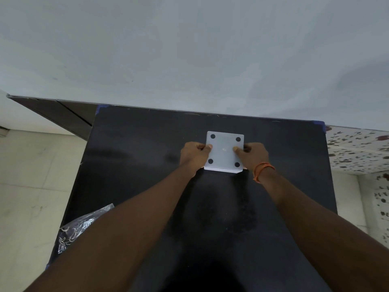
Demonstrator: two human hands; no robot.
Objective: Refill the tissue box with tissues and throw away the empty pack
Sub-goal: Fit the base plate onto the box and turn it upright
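A white square tissue box (224, 151) lies upside down on the black table (134, 157), its flat base with four dark round feet facing up. My left hand (194, 155) grips its left side, thumb on the base. My right hand (251, 154), with an orange thread on the wrist, grips the right side the same way. A crumpled clear plastic tissue pack (77, 228) with dark print lies at the table's near-left edge, partly hidden by my left forearm.
The table stands against a pale grey wall (189, 49). Light floor tiles (27, 186) lie to the left, and a speckled tiled surface (357, 150) is at the right. Blue tape marks the table's far corners.
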